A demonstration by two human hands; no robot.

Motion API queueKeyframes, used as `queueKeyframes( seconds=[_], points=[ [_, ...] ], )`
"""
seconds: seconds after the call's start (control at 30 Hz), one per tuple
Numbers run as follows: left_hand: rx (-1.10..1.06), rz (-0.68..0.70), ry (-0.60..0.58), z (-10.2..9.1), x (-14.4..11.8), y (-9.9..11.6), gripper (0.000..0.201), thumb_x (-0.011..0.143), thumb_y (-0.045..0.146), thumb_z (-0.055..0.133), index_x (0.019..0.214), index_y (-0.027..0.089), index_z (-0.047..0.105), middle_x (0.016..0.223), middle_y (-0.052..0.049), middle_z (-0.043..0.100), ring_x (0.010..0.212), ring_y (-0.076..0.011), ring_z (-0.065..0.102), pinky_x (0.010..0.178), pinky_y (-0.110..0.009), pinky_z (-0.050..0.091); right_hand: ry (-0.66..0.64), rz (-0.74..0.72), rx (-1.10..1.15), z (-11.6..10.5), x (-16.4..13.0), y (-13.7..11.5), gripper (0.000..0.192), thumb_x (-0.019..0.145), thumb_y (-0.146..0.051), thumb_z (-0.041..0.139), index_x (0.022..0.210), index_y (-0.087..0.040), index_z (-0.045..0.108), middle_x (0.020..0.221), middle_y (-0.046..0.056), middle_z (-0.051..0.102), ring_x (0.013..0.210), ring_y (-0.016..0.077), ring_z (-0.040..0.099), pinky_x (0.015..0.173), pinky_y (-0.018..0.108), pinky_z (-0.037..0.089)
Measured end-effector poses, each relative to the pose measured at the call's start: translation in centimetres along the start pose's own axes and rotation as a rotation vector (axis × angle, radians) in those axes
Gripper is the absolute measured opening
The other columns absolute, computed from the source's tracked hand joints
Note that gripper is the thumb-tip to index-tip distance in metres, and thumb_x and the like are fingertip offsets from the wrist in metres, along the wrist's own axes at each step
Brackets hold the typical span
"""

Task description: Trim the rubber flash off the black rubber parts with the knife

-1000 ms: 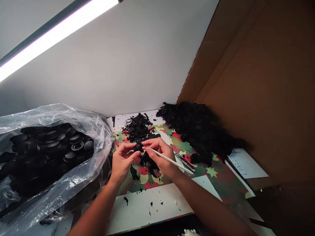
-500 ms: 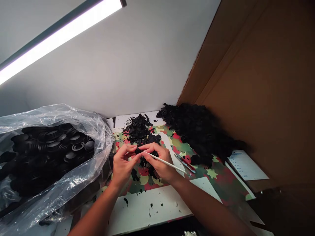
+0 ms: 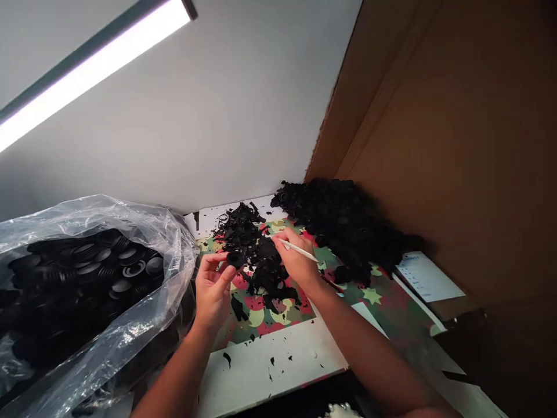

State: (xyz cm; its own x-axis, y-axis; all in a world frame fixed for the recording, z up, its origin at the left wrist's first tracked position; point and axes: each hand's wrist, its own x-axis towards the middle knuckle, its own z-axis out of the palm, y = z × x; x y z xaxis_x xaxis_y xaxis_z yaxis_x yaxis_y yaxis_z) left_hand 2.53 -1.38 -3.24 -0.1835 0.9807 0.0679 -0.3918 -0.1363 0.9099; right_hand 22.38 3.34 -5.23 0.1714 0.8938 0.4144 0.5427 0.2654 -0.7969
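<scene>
Between thumb and fingers, my left hand [image 3: 213,284] pinches a round black rubber part [image 3: 235,259], held above the patterned mat. My right hand [image 3: 296,258] is closed around a thin white stick [image 3: 299,250], which slants back over the hand; its front end is hidden by the fingers. That hand is apart from the part, over the right side of a heap of black scraps [image 3: 241,229]. More black scraps [image 3: 270,278] lie on the mat between my hands.
A clear plastic bag [image 3: 178,244] full of ribbed black round parts [image 3: 104,255] stands at left. A large black pile [image 3: 343,220] lies at right against a cardboard wall [image 3: 418,151]. A printed paper [image 3: 429,276] rests beside it. The camouflage-patterned mat [image 3: 256,319] covers the worktop.
My right hand has moved away from the left, up and to the right, with the white stick. My left hand keeps the black part, now more exposed. The view has shifted slightly.
</scene>
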Motion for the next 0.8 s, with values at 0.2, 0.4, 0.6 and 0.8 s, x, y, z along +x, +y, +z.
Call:
queueKeyframes(
  seconds=[0.2,0.4,0.6,0.8],
  points=[
    [-0.056,-0.245,0.055,0.1,0.3,0.4,0.040,0.057,0.040,0.094,0.081,0.019,0.070,0.085,0.000,0.067,0.071,-0.0096,0.066,0.065,-0.019,0.058,-0.253,0.011,0.533,0.0,-1.1,-1.8,0.020,0.092,-0.037,0.058,0.077,-0.024,0.057,0.109,0.006,0.074,0.101,0.0238,0.068,0.092,0.041,0.051],
    [-0.037,-0.294,-0.005,0.3,0.2,0.1,0.045,0.059,0.046,0.092,0.067,0.016,0.060,0.069,0.002,0.061,0.058,-0.0091,0.060,0.052,-0.019,0.054,-0.420,-0.189,0.491,0.6,-2.6,-3.1,0.026,0.105,-0.033,0.038,0.119,-0.025,0.058,0.129,0.008,0.065,0.122,0.0210,0.060,0.102,0.039,0.045],
    [0.000,-0.215,-0.015,0.1,0.1,0.1,0.038,0.067,0.045,0.088,0.081,0.019,0.062,0.066,0.006,0.058,0.049,-0.0065,0.055,0.049,-0.018,0.049,-0.411,-0.538,0.052,1.2,-3.3,-3.7,0.028,0.102,-0.018,0.041,0.128,-0.018,0.052,0.115,0.013,0.069,0.102,0.0250,0.065,0.085,0.039,0.040],
    [0.431,-0.033,-0.221,-0.2,-0.2,0.0,0.046,0.071,0.041,0.083,0.111,0.022,0.072,0.073,0.000,0.066,0.055,-0.0133,0.060,0.052,-0.024,0.050,-0.275,-0.518,-0.117,2.1,-3.6,-3.7,0.015,0.100,-0.015,0.045,0.092,-0.019,0.057,0.079,0.004,0.067,0.076,0.0205,0.061,0.074,0.035,0.032]
  ],
)
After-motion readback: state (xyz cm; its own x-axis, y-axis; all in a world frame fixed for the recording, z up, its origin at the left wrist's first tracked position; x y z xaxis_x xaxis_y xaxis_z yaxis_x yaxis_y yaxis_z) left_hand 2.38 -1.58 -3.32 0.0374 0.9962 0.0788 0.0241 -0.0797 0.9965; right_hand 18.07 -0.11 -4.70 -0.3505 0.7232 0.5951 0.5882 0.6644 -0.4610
